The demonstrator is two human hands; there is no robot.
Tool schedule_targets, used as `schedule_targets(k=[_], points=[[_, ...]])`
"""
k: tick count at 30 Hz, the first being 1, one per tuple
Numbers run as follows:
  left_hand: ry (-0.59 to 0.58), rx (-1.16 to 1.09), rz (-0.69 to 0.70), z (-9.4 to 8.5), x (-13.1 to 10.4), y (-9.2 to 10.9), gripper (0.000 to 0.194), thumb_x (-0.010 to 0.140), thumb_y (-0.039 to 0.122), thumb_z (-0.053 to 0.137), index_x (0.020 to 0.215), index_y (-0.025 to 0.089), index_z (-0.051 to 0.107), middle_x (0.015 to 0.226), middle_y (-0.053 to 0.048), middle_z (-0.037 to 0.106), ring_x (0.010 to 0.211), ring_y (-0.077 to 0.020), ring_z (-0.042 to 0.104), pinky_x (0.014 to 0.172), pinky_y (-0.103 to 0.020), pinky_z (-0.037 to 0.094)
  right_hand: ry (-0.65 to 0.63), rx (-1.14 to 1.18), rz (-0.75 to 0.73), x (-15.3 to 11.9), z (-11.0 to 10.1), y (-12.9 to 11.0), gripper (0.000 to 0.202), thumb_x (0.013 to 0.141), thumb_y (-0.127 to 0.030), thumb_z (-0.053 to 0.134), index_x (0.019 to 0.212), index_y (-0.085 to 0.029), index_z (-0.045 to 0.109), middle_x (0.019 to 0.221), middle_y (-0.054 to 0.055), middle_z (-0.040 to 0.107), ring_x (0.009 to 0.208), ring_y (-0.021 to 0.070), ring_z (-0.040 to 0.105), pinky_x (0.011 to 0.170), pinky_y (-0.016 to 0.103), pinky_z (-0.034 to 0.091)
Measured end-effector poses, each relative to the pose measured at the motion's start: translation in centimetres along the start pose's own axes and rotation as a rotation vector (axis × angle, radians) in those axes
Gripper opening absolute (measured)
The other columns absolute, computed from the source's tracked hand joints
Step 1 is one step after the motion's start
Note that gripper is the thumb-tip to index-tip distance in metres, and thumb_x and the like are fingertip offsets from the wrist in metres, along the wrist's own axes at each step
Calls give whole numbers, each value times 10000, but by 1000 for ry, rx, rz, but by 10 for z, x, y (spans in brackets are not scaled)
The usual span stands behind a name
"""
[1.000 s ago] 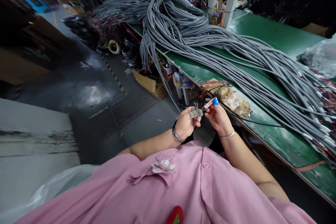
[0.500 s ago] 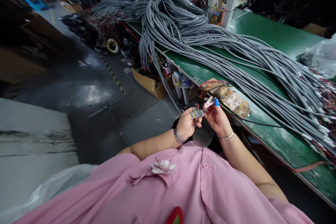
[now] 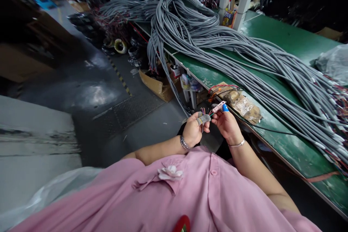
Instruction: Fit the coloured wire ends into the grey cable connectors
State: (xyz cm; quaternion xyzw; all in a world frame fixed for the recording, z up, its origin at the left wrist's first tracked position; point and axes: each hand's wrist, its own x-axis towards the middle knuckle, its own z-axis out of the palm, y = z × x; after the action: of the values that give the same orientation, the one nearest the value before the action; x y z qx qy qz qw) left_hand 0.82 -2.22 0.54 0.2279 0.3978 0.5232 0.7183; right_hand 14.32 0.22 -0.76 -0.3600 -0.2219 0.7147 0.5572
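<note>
While looking down over the long green bench (image 3: 282,32), straight onto a great sweep of grey cables (image 3: 231,43), spread lengthwise and bristling with loose coloured ends (image 3: 341,96) at the right. Below, by the bench's near side, on to an open cardboard box (image 3: 152,82). Back up to the edge, past a plastic-wrapped block (image 3: 244,108), and in close. At the left hand (image 3: 191,130), curled into a pinch in grey finger covers (image 3: 203,120), gripping fine coloured wires (image 3: 203,111), fanned upward just off the bench edge. At the right hand (image 3: 228,125), nearly closed too, holding a slim pale pink piece (image 3: 218,107) beside a blue finger cover (image 3: 225,107), very near those wires. Too small to tell whether touching. Apparently at the step of working through wire ends, strand by strand. Calling for a firm left pinch, a light right touch, and care against snagging neighbouring strands.
</note>
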Motion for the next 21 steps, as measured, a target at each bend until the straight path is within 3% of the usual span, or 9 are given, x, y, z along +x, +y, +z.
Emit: schedule_targets(k=[11, 18, 21], points=[[-10, -18, 24, 3, 7, -2, 214, 662, 301, 691, 757, 155, 567, 540, 12, 554, 466, -99, 485, 395, -201, 360, 64, 34, 33, 9, -4, -3, 289, 697, -426, 773, 769, -208, 598, 646, -54, 581, 539, 76, 520, 520, 199, 497], [-32, -3, 9, 3, 6, -1, 216, 675, 310, 688, 734, 162, 541, 550, 13, 562, 437, -86, 469, 401, -204, 360, 167, -47, -259, 8, -3, 10, 339, 787, -538, 645, 728, -211, 580, 625, -48, 524, 517, 77, 459, 510, 213, 448], [-37, 5, 14, 3, 7, -4, 224, 662, 312, 690, 742, 163, 544, 547, 17, 555, 444, -87, 473, 401, -200, 359, 98, -11, -179, 12, -5, 13, 345, 786, -555, 637, 747, -215, 594, 657, -39, 542, 538, 85, 467, 529, 222, 460]])
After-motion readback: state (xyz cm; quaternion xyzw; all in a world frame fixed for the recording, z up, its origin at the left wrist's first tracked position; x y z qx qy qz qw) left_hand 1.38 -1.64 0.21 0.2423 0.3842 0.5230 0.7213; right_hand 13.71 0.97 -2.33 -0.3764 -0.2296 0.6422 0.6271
